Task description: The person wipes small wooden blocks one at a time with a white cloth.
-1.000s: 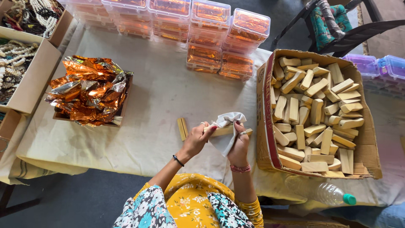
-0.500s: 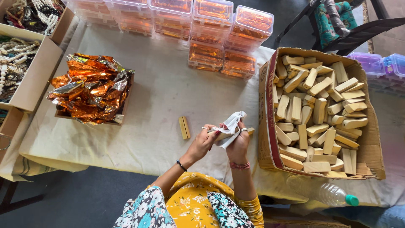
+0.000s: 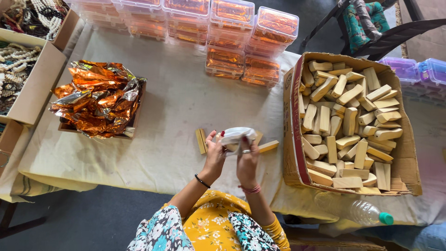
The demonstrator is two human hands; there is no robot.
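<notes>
Both hands closed on one wooden block (image 3: 257, 137) over the counter (image 3: 176, 111): left hand (image 3: 216, 151) grips its near end, right hand (image 3: 246, 155) presses a white cloth (image 3: 234, 134) around it, long axis running left-right between them.

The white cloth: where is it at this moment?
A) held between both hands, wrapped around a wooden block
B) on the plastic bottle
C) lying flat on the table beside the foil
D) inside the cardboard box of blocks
A: the white cloth is bunched around a wooden block, gripped by the left hand and the right hand above the table.
</notes>
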